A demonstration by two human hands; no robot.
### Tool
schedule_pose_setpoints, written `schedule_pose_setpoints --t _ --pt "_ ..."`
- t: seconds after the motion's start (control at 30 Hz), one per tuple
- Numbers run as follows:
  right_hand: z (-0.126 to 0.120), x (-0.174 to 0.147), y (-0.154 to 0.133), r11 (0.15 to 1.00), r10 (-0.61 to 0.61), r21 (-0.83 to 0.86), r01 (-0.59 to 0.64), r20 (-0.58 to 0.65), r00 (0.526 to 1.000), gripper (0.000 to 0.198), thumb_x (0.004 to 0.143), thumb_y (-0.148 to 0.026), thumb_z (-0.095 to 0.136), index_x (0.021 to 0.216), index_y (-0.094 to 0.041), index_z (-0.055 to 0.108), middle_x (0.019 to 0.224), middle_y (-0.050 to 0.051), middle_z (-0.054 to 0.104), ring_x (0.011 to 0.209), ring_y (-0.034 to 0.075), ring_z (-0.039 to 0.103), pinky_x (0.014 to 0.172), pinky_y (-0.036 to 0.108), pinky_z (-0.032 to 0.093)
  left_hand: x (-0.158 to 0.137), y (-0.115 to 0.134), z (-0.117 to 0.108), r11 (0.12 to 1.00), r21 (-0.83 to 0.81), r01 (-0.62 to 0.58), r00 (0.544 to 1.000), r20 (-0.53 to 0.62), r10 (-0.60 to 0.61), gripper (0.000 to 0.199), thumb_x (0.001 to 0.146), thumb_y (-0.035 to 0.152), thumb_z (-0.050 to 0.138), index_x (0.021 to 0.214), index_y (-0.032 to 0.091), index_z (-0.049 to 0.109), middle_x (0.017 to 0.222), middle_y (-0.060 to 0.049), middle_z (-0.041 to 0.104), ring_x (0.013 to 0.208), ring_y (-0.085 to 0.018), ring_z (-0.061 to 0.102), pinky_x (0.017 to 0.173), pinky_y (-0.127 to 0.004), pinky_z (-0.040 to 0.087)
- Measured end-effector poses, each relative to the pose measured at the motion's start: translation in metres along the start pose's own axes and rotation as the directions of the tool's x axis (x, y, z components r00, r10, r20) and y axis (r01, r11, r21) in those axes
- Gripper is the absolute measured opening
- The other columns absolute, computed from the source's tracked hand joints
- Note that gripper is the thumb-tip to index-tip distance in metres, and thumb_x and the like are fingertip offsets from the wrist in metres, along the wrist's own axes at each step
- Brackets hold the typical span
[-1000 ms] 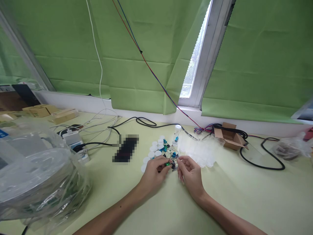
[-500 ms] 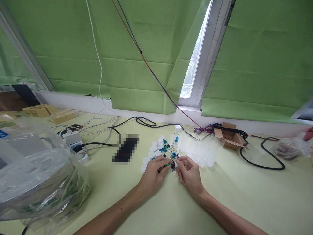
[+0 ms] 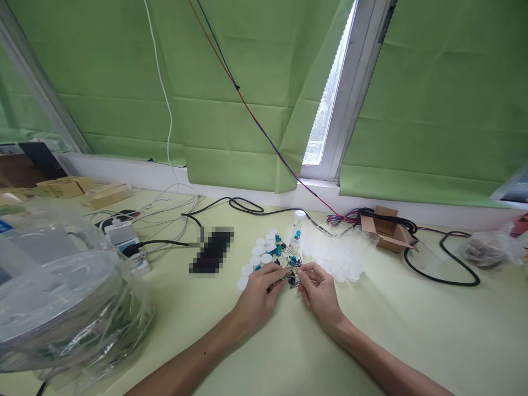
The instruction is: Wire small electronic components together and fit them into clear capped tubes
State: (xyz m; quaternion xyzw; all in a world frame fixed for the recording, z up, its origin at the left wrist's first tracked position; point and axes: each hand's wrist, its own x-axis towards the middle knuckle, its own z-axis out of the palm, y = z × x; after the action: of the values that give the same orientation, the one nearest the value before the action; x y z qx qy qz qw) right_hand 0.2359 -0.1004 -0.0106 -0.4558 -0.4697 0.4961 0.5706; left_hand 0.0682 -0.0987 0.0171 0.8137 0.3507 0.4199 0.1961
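Note:
Over the table's middle, my left hand point(image 3: 264, 287) is closed, its fingertips pinching a small green-and-black piece with a thin metal shaft point(image 3: 284, 278). Close by on the right, my right hand point(image 3: 320, 291) is pinched near the end of that shaft; what sits between its fingers is too small to make out. Just beyond the fingertips lies a loose pile of small blue, green and black parts with thin metal shafts point(image 3: 293, 260). White round caps point(image 3: 256, 259) are spread left of the pile. Behind it stands a clear capped bottle point(image 3: 298, 226) with a blue piece inside.
Translucent containers point(image 3: 338, 256) are clustered to the right. An open cardboard box point(image 3: 385, 236) and black cable point(image 3: 466, 283) lie farther right. On the left are a blurred-out dark object point(image 3: 212, 252), a power strip point(image 3: 132, 245) and a large plastic-wrapped spool point(image 3: 70, 308).
Almost nothing differs. Both hands keep the same place and pinch, with only a very slight shift of the fingers.

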Motion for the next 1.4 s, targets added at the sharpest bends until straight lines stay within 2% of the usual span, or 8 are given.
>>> schedule_pose_setpoints --t 0.73,1.0,1.2,1.4 --pt "0.0007 0.0002 -0.0037 0.999 -0.030 -0.025 0.030 0.000 1.000 0.039 0.076 -0.054 0.069 0.079 -0.018 0.057 0.047 -0.006 0.050 0.037 0.005 0.035 0.034 0.016 0.024 0.0001 0.0002 -0.0014 0.995 0.068 -0.076 0.996 -0.037 0.079 0.029 0.092 0.010 0.051 0.111 0.024 0.069 0.099 -0.006 0.067 0.086 -0.015 0.063 0.073 -0.026 0.050" --pt "0.0017 -0.0018 -0.0051 0.999 0.017 0.030 -0.017 -0.028 0.999 0.039 0.074 -0.053 0.072 0.077 -0.017 0.057 0.049 -0.007 0.050 0.035 0.004 0.037 0.032 0.015 0.025 0.0019 0.0023 0.0009 1.000 0.026 0.003 0.999 -0.034 -0.002 0.026 0.091 0.013 0.054 0.109 0.024 0.070 0.099 -0.006 0.068 0.088 -0.016 0.064 0.076 -0.027 0.051" --pt "0.0026 -0.0023 -0.0080 0.999 0.013 0.052 -0.012 -0.029 0.999 0.039 0.074 -0.053 0.073 0.076 -0.017 0.057 0.051 -0.005 0.053 0.032 0.004 0.039 0.029 0.015 0.024 0.0023 0.0044 0.0002 0.995 0.023 0.098 0.995 -0.020 -0.097 0.022 0.091 0.018 0.052 0.103 0.022 0.071 0.097 -0.006 0.068 0.077 -0.015 0.062 0.063 -0.024 0.049" --pt "0.0033 -0.0031 -0.0104 0.997 0.016 0.073 -0.013 -0.031 0.999 0.038 0.074 -0.052 0.073 0.076 -0.017 0.057 0.052 -0.006 0.053 0.034 0.005 0.040 0.030 0.016 0.026 0.0047 0.0033 -0.0001 0.987 0.009 0.160 0.987 -0.023 -0.160 0.018 0.089 0.021 0.055 0.096 0.019 0.071 0.089 -0.005 0.067 0.068 -0.013 0.059 0.057 -0.023 0.046"
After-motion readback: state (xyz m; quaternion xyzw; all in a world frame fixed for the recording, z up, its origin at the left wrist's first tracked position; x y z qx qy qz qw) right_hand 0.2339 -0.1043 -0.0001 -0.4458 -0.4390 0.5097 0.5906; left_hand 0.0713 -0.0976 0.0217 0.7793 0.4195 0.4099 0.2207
